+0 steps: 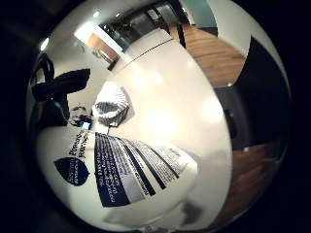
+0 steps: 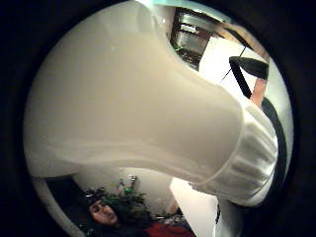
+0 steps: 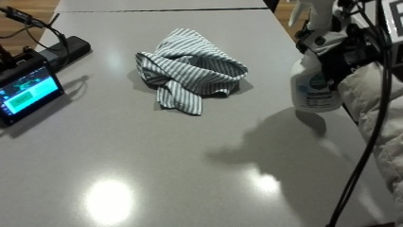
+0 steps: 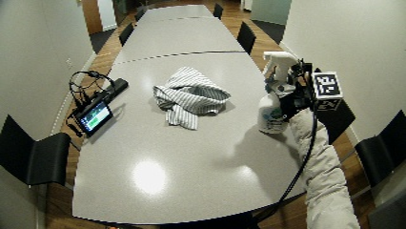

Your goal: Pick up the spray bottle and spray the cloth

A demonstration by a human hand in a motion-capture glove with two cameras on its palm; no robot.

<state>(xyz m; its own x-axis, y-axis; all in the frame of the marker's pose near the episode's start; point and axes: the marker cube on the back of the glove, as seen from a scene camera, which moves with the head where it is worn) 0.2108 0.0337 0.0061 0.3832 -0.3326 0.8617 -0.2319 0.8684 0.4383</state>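
Outside view has the right hand (image 3: pixel 343 52) wrapped round the neck of the spray bottle (image 3: pixel 313 87), fingers curled on it just under the trigger head, probably so a finger can reach the trigger. Bottle's upright near the bench (image 3: pixel 189 179) edge on the person's side; can't tell if its base has left the surface. The striped cloth (image 3: pixel 189 75) sits bunched mid-bench, well apart from the bottle, open surface between them. 1 small screen (image 3: pixel 25 92) sits at the far edge, out of the way
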